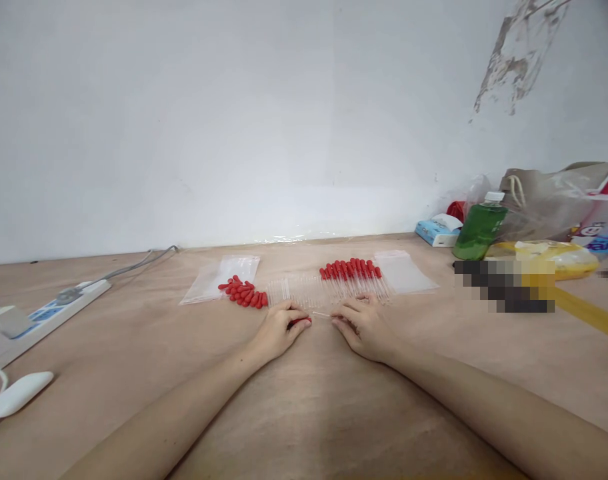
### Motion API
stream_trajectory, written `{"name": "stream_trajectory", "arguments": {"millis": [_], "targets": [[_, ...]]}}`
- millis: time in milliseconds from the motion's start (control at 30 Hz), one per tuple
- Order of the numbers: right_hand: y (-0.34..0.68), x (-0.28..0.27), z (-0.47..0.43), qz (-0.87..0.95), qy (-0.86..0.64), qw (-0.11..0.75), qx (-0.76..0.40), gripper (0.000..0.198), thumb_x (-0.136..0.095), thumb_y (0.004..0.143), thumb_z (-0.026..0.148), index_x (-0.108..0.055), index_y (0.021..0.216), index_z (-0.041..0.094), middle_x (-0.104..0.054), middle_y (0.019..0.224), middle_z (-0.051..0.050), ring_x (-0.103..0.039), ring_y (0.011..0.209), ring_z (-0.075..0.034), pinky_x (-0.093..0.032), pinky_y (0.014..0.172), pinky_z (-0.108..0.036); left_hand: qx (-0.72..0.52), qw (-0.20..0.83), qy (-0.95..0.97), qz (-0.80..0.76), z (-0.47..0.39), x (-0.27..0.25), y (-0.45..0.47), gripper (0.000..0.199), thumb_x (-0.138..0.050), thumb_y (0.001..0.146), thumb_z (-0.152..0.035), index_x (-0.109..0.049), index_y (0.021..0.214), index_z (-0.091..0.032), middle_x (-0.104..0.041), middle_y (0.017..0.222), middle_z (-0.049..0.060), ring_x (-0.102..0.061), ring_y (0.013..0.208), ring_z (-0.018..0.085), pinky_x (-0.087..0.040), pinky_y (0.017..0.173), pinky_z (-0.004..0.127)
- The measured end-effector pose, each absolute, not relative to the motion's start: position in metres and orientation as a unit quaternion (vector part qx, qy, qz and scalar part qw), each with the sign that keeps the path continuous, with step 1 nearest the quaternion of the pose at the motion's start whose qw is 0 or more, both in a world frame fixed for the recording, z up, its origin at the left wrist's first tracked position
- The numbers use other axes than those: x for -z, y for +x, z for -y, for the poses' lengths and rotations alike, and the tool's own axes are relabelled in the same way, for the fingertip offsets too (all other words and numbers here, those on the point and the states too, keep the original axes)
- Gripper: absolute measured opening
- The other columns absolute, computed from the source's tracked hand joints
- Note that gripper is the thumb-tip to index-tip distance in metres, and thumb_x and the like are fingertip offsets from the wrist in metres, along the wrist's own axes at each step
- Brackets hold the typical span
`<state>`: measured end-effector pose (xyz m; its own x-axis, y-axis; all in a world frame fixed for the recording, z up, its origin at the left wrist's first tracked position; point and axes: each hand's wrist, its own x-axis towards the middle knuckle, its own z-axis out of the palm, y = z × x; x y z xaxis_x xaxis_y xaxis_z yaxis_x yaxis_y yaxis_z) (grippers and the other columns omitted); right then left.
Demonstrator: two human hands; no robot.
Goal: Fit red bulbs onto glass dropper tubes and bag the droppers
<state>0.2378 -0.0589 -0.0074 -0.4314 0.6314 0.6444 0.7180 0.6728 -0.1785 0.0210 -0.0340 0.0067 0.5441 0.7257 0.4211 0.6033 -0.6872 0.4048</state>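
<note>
Head view: your left hand [280, 329] pinches a red bulb [309, 321]; your right hand [368, 328] pinches a clear tube [322, 315] between both hands, axis crosswise, free end near the bulb.

- Left hand [280, 331] pinching a red bulb [309, 320]
- Right hand [365, 328] holding a thin clear tube [321, 315], end near the bulb
- Loose red bulbs [243, 293] left of a row of bare tubes [295, 291]
- Red-topped droppers [353, 269] to the right
- Green bottle [481, 230] farther right
</note>
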Motion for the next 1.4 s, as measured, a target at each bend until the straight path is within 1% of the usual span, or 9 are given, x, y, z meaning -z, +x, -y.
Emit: {"name": "stream_trajectory", "arguments": {"millis": [67,300,467,633,800,900,1067,1200,1400], "targets": [[0.238,0.007,0.059,0.842,-0.402,0.354,0.06,0.016,-0.044,0.084,0.02,-0.06,0.085,0.02,-0.064,0.083,-0.003,-0.055,0.077,-0.014,-0.026,0.086,-0.036,-0.309,0.116,0.863,-0.383,0.035,-0.006,0.023,0.021,-0.047,0.084,-0.029,-0.066,0.084,-0.018,-0.061,0.082,0.004,-0.056,0.077,0.015,-0.043,0.071,0.027],[0.238,0.008,0.059,0.845,-0.391,0.36,0.051,0.015,-0.045,0.083,0.019,-0.059,0.087,0.021,-0.063,0.083,-0.002,-0.054,0.076,-0.014,-0.024,0.086,-0.037,-0.346,0.176,0.844,-0.371,0.041,-0.007,0.025,0.02,-0.045,0.085,-0.03,-0.06,0.081,-0.016,-0.059,0.077,0.002,-0.054,0.071,0.013,-0.041,0.065,0.024],[0.237,0.004,0.062,0.857,-0.381,0.344,0.046,0.017,-0.043,0.085,0.02,-0.06,0.089,0.021,-0.062,0.083,-0.003,-0.053,0.075,-0.014,-0.027,0.078,-0.033,-0.35,0.186,0.843,-0.363,0.043,-0.005,0.024,0.015,-0.045,0.085,-0.027,-0.055,0.084,-0.016,-0.057,0.078,0.001,-0.052,0.072,0.013,-0.04,0.067,0.024],[0.238,0.001,0.059,0.872,-0.373,0.313,0.052,0.021,-0.041,0.087,0.018,-0.06,0.096,0.023,-0.061,0.084,-0.002,-0.053,0.075,-0.013,-0.027,0.073,-0.031,-0.323,0.201,0.854,-0.356,0.047,-0.006,0.022,0.017,-0.041,0.086,-0.028,-0.053,0.083,-0.016,-0.056,0.073,0.0,-0.049,0.067,0.011,-0.039,0.063,0.023],[0.241,0.001,0.057,0.881,-0.367,0.288,0.082,0.025,-0.041,0.085,0.014,-0.061,0.096,0.025,-0.061,0.083,-0.001,-0.051,0.07,-0.012,-0.024,0.072,-0.031,-0.31,0.182,0.862,-0.357,0.05,-0.007,0.023,0.018,-0.042,0.086,-0.028,-0.056,0.082,-0.017,-0.058,0.073,0.001,-0.051,0.068,0.012,-0.039,0.062,0.023],[0.241,-0.001,0.059,0.881,-0.375,0.275,0.085,0.023,-0.04,0.086,0.016,-0.061,0.089,0.023,-0.06,0.079,0.0,-0.05,0.068,-0.012,-0.023,0.07,-0.031,-0.307,0.16,0.868,-0.356,0.05,-0.005,0.023,0.018,-0.043,0.086,-0.029,-0.056,0.083,-0.017,-0.058,0.072,0.001,-0.052,0.067,0.012,-0.039,0.062,0.023],[0.235,-0.002,0.062,0.885,-0.383,0.262,0.048,0.023,-0.037,0.087,0.019,-0.059,0.08,0.019,-0.061,0.073,-0.001,-0.049,0.064,-0.012,-0.022,0.067,-0.03,-0.294,0.119,0.881,-0.35,0.051,-0.002,0.023,0.018,-0.045,0.085,-0.031,-0.056,0.083,-0.017,-0.059,0.071,0.001,-0.053,0.066,0.012,-0.039,0.061,0.023],[0.228,-0.001,0.062,0.887,-0.388,0.251,0.01,0.022,-0.037,0.087,0.018,-0.056,0.074,0.018,-0.063,0.07,0.001,-0.049,0.059,-0.011,-0.023,0.066,-0.029,-0.286,0.113,0.89,-0.338,0.052,-0.002,0.023,0.017,-0.045,0.085,-0.03,-0.054,0.083,-0.016,-0.059,0.071,0.001,-0.053,0.065,0.012,-0.039,0.061,0.023],[0.223,0.0,0.059,0.884,-0.395,0.249,-0.031,0.023,-0.037,0.086,0.016,-0.057,0.075,0.019,-0.066,0.072,0.002,-0.053,0.06,-0.011,-0.026,0.071,-0.031,-0.286,0.112,0.891,-0.334,0.051,-0.001,0.023,0.015,-0.044,0.085,-0.028,-0.053,0.08,-0.016,-0.058,0.07,0.001,-0.052,0.063,0.012,-0.038,0.059,0.023]]}}
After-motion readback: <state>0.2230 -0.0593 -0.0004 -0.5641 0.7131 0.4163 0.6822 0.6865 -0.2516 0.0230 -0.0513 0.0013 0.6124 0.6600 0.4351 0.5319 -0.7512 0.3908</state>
